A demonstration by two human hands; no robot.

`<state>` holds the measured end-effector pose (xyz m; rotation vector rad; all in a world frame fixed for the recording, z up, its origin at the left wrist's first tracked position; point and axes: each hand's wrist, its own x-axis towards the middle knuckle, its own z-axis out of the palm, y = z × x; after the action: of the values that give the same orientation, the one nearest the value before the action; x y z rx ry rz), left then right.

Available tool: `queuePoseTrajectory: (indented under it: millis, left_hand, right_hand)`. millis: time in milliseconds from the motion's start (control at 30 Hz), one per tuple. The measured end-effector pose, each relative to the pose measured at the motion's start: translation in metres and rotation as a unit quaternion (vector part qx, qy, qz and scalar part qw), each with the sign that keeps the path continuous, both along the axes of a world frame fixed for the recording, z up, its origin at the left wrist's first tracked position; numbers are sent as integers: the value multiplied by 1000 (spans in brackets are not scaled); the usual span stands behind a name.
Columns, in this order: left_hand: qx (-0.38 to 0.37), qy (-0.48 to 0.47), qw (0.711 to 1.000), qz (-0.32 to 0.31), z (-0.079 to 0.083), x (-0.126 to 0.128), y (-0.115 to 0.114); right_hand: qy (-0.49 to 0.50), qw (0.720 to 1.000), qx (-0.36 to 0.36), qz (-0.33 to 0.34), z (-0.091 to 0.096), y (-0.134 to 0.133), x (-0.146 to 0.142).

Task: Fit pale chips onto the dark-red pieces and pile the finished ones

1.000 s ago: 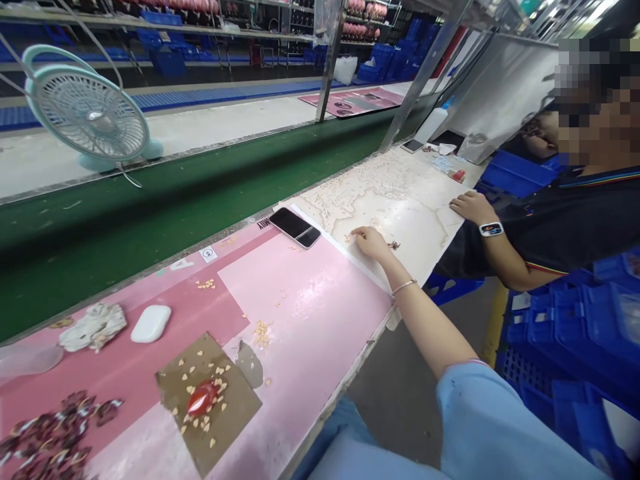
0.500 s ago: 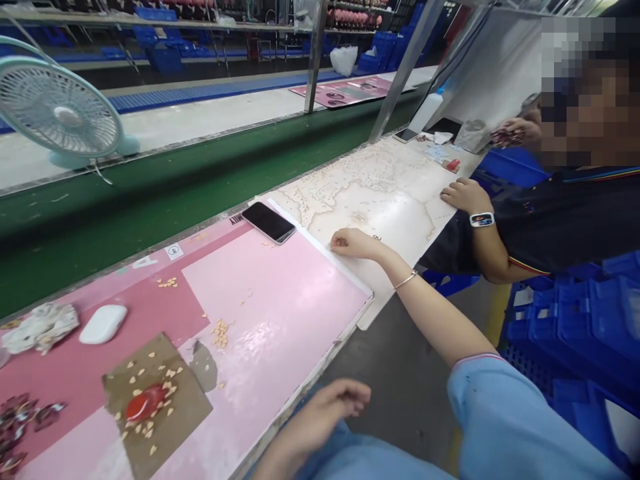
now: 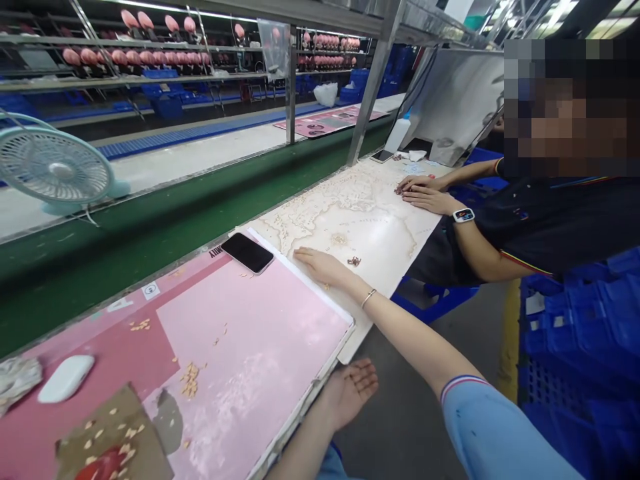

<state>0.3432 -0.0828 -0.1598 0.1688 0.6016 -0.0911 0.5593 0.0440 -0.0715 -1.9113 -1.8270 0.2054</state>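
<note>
My right hand [image 3: 320, 267] lies flat, fingers apart from nothing, on a white strip [image 3: 300, 270] along the seam between a pink board [image 3: 260, 333] and a cream map-printed sheet [image 3: 370, 220]. A few reddish-brown bits [image 3: 354, 261] lie just beyond it. A black smartphone [image 3: 247, 253] rests on the strip, left of that hand. My left hand [image 3: 350, 393] hangs palm up beyond the board's front edge, below the table top, holding nothing visible. Pale seed-like flakes [image 3: 189, 380] are scattered on the board.
A co-worker's two hands [image 3: 423, 190] rest on the far sheet among dark bits. A white oval object [image 3: 65, 379] and a cardboard piece [image 3: 115, 440] with a red item lie at lower left. Blue crates [image 3: 575, 340] stack at right; a green belt [image 3: 150, 227] and a fan [image 3: 55, 167] are beyond.
My view has swung, and my right hand has slid left along the strip and flattened. My left hand has opened palm up. The co-worker's second hand has come down onto the sheet.
</note>
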Motion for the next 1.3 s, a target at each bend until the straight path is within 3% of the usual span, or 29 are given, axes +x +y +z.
queuePoseTrajectory:
  millis: [100, 300, 467, 600, 733, 1000, 1300]
  left_hand:
    - [-32, -13, 999, 40, 9, 17, 8]
    - [-92, -44, 992, 77, 37, 47, 6]
    - [-106, -50, 988, 103, 56, 48, 8]
    - [-109, -46, 986, 120, 64, 44, 12]
    - [-116, -35, 985, 122, 65, 47, 11]
    - [-122, -10, 985, 118, 61, 48, 10]
    - [-120, -14, 985, 120, 61, 51, 10]
  right_hand:
    - [-14, 1000, 7, 25, -1, -19, -4]
    - [-31, 998, 38, 30, 2, -112, -22]
    - [-33, 997, 74, -15, 4, -171, -50]
    - [-29, 994, 90, -60, 6, -197, -62]
    - [-14, 989, 101, -104, 5, -192, -61]
    - [-53, 996, 61, -48, -9, -143, -50]
    - [-57, 994, 84, -48, -1, -158, -40]
